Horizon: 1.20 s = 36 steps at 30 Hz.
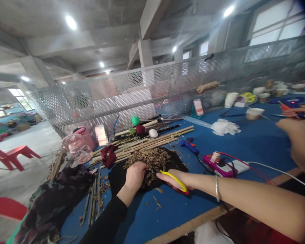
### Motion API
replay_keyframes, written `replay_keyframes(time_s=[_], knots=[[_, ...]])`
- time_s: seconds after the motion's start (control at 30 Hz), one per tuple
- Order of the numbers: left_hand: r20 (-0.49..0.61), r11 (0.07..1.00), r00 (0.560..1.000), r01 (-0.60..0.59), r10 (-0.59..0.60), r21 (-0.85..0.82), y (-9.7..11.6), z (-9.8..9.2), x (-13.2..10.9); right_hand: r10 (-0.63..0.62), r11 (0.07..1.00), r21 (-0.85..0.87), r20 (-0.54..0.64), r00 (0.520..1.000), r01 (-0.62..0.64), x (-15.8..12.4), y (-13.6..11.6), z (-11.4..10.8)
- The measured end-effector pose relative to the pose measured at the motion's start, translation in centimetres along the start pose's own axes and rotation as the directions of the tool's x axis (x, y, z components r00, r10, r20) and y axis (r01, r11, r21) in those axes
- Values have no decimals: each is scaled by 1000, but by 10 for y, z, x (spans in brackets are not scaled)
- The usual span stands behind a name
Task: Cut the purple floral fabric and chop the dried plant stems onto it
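A heap of dried brown leaves and stems (152,156) lies on a black cloth (118,176) on the blue table. At the heap's near left side my left hand (135,174) is closed, its fingertips bent into the dried pieces; what it pinches is hidden. My right hand (174,181), with a bangle on the wrist, is wrapped around scissors with a yellow and red handle (179,181). Their blades are too hidden to make out against the heap. Loose scraps (157,202) lie on the table just below the hands.
Behind the heap lie long sticks (142,144) and yarn balls (136,121). A blue glue gun (189,145) and purple power strip (220,164) are to the right. A pink jug (85,137) stands left. Another person's hand (295,125) works at far right.
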<state>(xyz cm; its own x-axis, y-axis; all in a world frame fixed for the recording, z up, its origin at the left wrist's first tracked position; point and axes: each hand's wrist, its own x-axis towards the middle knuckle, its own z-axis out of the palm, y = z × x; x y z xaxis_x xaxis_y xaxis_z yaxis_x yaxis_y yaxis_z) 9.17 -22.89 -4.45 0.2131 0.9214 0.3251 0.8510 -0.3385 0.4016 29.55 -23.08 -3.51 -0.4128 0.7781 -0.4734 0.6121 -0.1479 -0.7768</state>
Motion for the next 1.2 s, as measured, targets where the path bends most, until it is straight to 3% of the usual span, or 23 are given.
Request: replay_keyframes(time_s=[0.1,0.2,0.27,0.37,0.53,0.67,0.77,0.9,0.97,1.03,1.2], knots=[[-103,986,985,126,-137,-107,-1,-1,2,126,992,5,78,989,-127,-5,-1,-8],[-174,960,955,207,-239,-187,-3,-2,5,241,953,105,311,920,-285,-15,-6,-22],[-187,957,952,201,-241,-211,-2,-2,8,248,935,145,388,888,-325,-21,-8,-28],[-200,963,962,137,-185,-232,2,-2,9,224,935,161,423,878,-317,-30,-10,-29],[-191,958,975,53,-110,-282,10,2,3,255,933,134,410,876,-334,-32,-20,-20],[-216,961,976,-76,17,-267,11,9,-4,262,937,104,419,869,-333,-22,-25,-16],[-207,961,975,-134,84,-243,9,14,-6,253,953,80,326,911,-293,-12,-21,-9],[-148,974,986,-109,81,-197,5,16,-6,176,983,46,65,982,-179,-3,-10,4],[-129,978,990,-83,59,-189,4,15,-6,94,995,23,14,996,-94,-2,-7,7],[-128,978,992,-46,20,-202,4,12,-7,87,996,7,25,996,-87,-3,-6,5],[-106,965,986,99,-127,-242,3,-6,-1,242,970,-39,200,949,-239,-18,-4,-18]])
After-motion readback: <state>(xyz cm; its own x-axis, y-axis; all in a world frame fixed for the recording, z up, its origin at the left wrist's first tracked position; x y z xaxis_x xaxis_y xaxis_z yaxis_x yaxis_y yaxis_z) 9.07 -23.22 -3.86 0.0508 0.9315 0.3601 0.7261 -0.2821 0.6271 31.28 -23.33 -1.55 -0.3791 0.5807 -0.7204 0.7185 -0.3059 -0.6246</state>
